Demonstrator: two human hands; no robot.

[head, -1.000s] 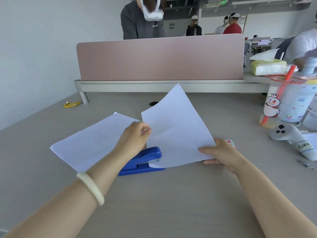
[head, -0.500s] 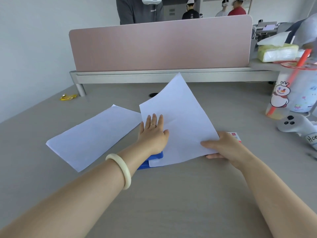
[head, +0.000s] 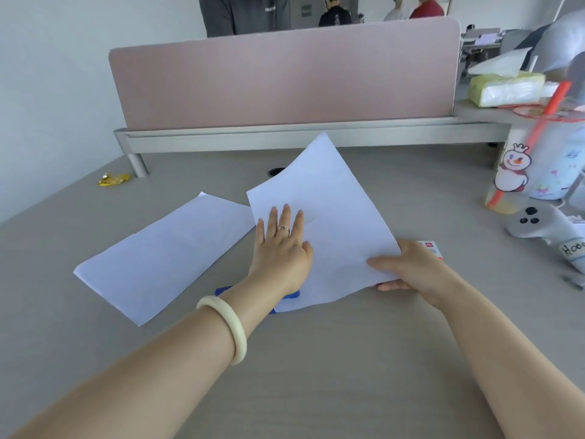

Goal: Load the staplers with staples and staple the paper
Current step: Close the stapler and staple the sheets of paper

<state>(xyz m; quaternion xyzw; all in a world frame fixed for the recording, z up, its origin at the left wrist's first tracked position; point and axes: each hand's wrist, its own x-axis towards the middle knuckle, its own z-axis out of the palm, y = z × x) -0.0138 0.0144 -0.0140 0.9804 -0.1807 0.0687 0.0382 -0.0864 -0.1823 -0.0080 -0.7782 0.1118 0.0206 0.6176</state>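
A blue stapler (head: 289,295) lies on the grey desk (head: 316,359), mostly hidden under my left hand (head: 280,251). That hand lies flat, fingers spread, with its palm pressing on the stapler and the near left corner of a white sheet (head: 329,213). This sheet's corner sits in the stapler. My right hand (head: 408,267) pinches the sheet's right near edge. A second white sheet (head: 164,251) lies flat to the left. A small red and white staple box (head: 432,248) peeks out behind my right hand.
A pink divider panel (head: 285,77) closes the desk's far side. At the right stand a drink cup with a red straw (head: 538,166), a grey controller (head: 538,223) and a tissue pack (head: 506,87). A yellow wrapper (head: 114,179) lies far left. People stand beyond the divider.
My left hand has gone from gripping the sheet's corner to lying flat and pressing on the stapler. The view has tilted down a little. My right hand has stayed on the sheet's edge.
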